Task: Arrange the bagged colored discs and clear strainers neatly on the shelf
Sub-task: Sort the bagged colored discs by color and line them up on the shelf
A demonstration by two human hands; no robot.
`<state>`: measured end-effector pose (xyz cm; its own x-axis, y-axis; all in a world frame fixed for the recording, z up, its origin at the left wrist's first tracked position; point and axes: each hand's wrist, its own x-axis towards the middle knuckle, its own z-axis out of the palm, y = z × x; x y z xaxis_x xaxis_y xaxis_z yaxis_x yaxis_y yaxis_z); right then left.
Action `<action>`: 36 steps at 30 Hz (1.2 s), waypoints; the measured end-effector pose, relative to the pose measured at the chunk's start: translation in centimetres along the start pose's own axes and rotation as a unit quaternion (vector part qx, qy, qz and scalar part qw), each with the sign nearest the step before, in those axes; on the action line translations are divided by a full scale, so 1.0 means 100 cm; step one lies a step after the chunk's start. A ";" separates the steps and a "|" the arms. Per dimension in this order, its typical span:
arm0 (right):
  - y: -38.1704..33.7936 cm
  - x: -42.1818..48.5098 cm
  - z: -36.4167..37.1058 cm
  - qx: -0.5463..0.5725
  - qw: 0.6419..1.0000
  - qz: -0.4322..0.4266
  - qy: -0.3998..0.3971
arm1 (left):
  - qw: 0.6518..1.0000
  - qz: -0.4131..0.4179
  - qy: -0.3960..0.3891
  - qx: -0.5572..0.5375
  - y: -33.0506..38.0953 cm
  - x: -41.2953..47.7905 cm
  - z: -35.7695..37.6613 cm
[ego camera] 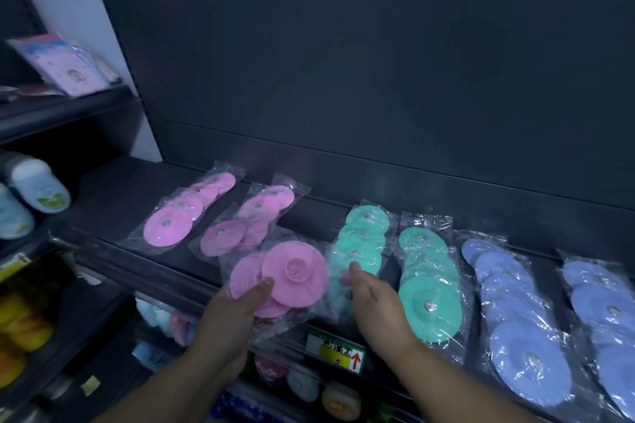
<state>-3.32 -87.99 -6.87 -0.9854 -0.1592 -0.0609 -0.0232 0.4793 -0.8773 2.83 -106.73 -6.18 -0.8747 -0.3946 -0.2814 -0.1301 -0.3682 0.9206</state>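
left hand (237, 306) nearest, low centre, clamped on the held pink bag (292, 271): thumb pressed on top, fingers curled beneath. bag lifted and tilted over the front edge of the shelf (113, 196), several pink discs inside, largest one facing up.

right hand (374, 295) just beside it, fingers stretched forward, thumb on the near end of the teal bag (360, 244). pinching or merely touching: cannot tell, too blurred there.

flat on the shelf, left to right, each running front to back with discs overlapping:
- first pink bag (187, 213), angled, well left
- second pink bag (247, 220), just beside it, near end hidden behind the held one
- teal bag under the right hand
- second teal bag (427, 288), close on its right, largest disc at the front
- blue bag (515, 316), near end overhanging the edge
- last blue bag (608, 316), cut off by the right border

yellow-green price tag (338, 350) with a red arrow on the shelf's front rail, between the two forearms. round jars (340, 400) dimly visible on the level below. on the neighbouring rack at left, pale bottles (37, 187) lying on their sides and, higher up, a pink packet (74, 69) leaning back.
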 end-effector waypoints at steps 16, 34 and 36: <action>-0.027 0.004 0.020 0.352 0.908 0.218 -0.065 | 0.995 -0.054 -0.068 0.054 0.002 0.032 -0.006; -0.130 0.058 0.221 0.321 0.917 0.225 0.075 | 0.994 -0.081 -0.042 0.065 0.110 0.179 -0.227; -0.139 0.055 0.234 0.305 0.921 0.234 0.061 | 0.994 -0.081 -0.033 0.065 0.113 0.189 -0.242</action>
<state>-4.47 -115.67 -6.17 -0.8756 0.0582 -0.4795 0.4720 -0.1083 -0.8749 -3.83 -138.71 -7.62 -0.8660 -0.2813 -0.4134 -0.3264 -0.3084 0.8935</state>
